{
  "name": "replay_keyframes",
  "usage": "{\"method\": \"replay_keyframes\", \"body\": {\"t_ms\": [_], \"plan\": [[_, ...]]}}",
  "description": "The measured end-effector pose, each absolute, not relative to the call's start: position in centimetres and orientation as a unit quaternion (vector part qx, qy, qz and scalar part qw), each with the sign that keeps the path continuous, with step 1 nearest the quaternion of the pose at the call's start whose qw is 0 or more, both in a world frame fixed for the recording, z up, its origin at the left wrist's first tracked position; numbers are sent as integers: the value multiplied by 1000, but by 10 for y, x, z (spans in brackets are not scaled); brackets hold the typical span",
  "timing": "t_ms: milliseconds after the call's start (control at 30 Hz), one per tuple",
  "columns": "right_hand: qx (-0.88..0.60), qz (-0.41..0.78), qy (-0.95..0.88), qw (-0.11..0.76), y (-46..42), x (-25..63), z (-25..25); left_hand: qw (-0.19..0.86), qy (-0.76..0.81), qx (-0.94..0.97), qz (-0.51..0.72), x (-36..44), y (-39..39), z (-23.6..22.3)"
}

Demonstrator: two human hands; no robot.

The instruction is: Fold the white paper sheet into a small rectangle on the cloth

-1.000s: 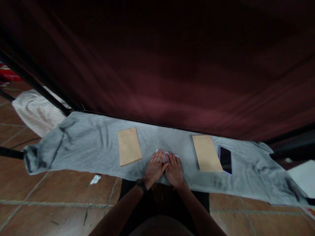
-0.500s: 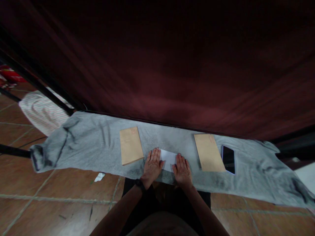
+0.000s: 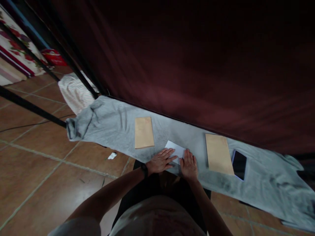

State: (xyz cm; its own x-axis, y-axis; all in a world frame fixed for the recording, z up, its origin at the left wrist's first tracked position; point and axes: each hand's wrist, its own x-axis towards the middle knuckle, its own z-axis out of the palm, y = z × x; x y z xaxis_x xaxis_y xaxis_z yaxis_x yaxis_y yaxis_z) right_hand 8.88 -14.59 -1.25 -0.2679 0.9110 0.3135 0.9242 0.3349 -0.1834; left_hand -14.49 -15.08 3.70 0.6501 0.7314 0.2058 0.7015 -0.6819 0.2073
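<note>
A small white folded paper (image 3: 175,149) lies on a grey cloth (image 3: 115,124) spread over the tiled floor. My left hand (image 3: 161,160) rests flat on the cloth with its fingers stretched toward the paper's near left edge. My right hand (image 3: 189,164) lies flat by the paper's right corner, fingers extended and close together. A brown envelope (image 3: 144,132) lies to the left of the paper, and a second brown envelope (image 3: 219,153) lies to the right. A dark wristband is on my left wrist.
A dark phone (image 3: 239,160) lies on the cloth just right of the second envelope. A dark red curtain (image 3: 197,65) hangs behind the cloth. Black metal bars (image 3: 31,106) and a striped cloth (image 3: 73,91) stand at the left. A paper scrap (image 3: 113,155) lies on the tiles.
My hands moved apart from the middle of the white paper to its edges, uncovering it. The view swung so that the cloth now runs diagonally, and my left hand has turned sideways.
</note>
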Motion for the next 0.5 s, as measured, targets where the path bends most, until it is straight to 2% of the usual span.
{"method": "replay_keyframes", "body": {"t_ms": [500], "plan": [[-535,-28,-824,186,-158,112,-5,60,375,916,132,-156,-155,36]]}}
